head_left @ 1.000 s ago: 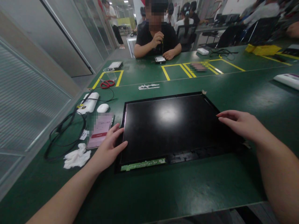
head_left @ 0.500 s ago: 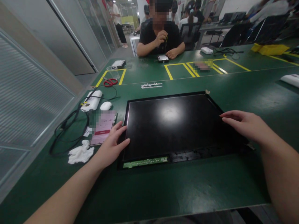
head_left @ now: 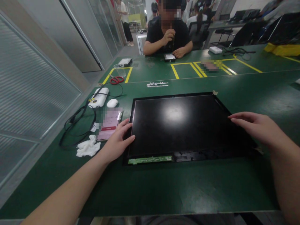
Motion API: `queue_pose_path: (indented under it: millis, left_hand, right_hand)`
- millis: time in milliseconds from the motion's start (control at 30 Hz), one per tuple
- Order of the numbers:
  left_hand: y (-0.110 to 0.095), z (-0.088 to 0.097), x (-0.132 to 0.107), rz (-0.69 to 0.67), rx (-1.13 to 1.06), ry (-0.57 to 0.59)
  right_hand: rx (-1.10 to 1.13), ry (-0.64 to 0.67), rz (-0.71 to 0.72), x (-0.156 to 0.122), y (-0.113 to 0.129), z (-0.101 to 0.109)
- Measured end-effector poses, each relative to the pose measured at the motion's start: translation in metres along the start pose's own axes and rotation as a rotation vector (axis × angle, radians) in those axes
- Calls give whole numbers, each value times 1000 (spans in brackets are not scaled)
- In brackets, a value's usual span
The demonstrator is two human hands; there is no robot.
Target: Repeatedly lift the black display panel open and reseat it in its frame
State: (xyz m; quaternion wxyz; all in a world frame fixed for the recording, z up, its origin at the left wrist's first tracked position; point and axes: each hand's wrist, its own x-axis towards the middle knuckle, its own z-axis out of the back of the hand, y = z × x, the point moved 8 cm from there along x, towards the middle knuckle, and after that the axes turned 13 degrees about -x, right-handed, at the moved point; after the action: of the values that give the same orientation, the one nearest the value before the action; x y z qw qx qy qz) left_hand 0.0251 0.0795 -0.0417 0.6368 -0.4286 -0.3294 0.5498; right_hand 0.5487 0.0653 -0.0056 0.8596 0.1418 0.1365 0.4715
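A: How do the hands meet the piece?

B: The person's left hand (head_left: pixel 118 140) is spread at nine o'clock, thumb and fingers wide apart on the rim of a flat, rectangular, glossy black panel in a black frame (head_left: pixel 180 134). At three o'clock, the right hand (head_left: pixel 256 125) has thumb and forefinger nearly together at the opposite rim; whether they pinch it cannot be told.

A: And the panel itself?

B: Flat on the dark green tabletop (head_left: pixel 178 187), squarely between the hands, a narrow green circuit strip (head_left: pixel 150 160) at its seven o'clock.

A: What would make the handling good?

B: Even pressure from both sides, probably, with fingertips on the frame rather than the glossy face, and nothing leaning on that strip, which looks delicate.

A: What lies around?

B: A pink-screened phone (head_left: pixel 109 125) at nine, just beyond the left hand; crumpled white tissue (head_left: pixel 87 147) nearer eight; red-handled scissors (head_left: pixel 116 80) farther off at ten; thin white strips (head_left: pixel 157 84) at eleven.
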Motion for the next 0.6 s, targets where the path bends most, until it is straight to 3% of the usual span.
queue_pose_path:
  millis: [600]
  left_hand:
    - [-5,-2,1,-34,39,-11]
  right_hand:
    - [-90,-38,47,12,-13,-3]
